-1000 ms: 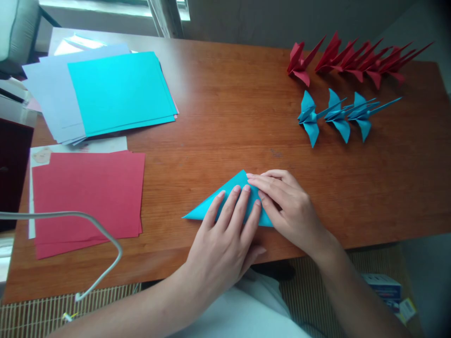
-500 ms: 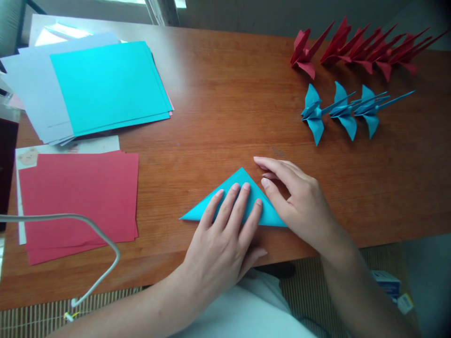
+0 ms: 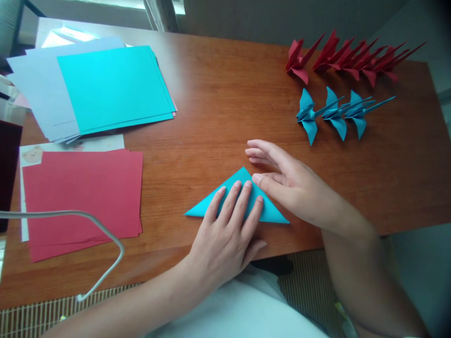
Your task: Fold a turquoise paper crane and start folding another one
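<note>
A blue sheet of paper folded into a triangle (image 3: 200, 206) lies near the table's front edge, its peak pointing away from me. My left hand (image 3: 225, 230) rests flat on it with the fingers spread, covering the middle of its lower side. Beside the right slope of the triangle is my right hand (image 3: 282, 180), raised a little, fingers extended and thumb apart. Its thumb tip is at the paper's right edge; whether it touches I cannot tell. Nothing is held in the right hand.
Blue paper sheets (image 3: 116, 89) lie over white sheets (image 3: 42, 89) at the back left. Red paper sheets (image 3: 84, 197) are nearer, crossed by a grey cable (image 3: 109, 230). Folded red paper cranes (image 3: 298, 61) and blue paper cranes (image 3: 308, 117) stand in rows at the back right of the wooden table (image 3: 211, 94).
My right hand has moved up and left along the triangle's right edge, uncovering its right corner. My left hand stays on the paper. The view has shifted slightly.
</note>
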Tool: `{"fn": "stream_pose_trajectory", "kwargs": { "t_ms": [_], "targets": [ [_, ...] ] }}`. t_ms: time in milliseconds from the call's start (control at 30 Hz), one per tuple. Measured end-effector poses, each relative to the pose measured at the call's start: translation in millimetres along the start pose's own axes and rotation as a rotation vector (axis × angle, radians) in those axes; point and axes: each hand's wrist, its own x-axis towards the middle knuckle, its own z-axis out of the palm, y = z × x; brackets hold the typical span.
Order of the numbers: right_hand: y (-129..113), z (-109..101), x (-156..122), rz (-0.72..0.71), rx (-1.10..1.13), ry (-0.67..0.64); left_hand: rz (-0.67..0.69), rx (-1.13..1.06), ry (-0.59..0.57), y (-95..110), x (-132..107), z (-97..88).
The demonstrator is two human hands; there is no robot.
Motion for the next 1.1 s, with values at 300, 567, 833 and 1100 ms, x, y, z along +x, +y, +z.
{"fn": "stream_pose_trajectory", "kwargs": {
  "t_ms": [300,567,833,1100],
  "targets": [
    [4,8,1,-0.104,-0.081,0.100,-0.005,0.015,0.009,0,0,-0.7],
    [-8,12,2,-0.118,-0.174,-0.007,0.000,0.015,0.013,1,-1,1.5],
    [2,8,10,-0.031,-0.176,0.094,0.008,0.021,0.000,1,0,-0.4],
    [16,5,1,-0.048,-0.209,0.097,0.010,0.017,0.001,1,0,-0.5]
  ]
}}
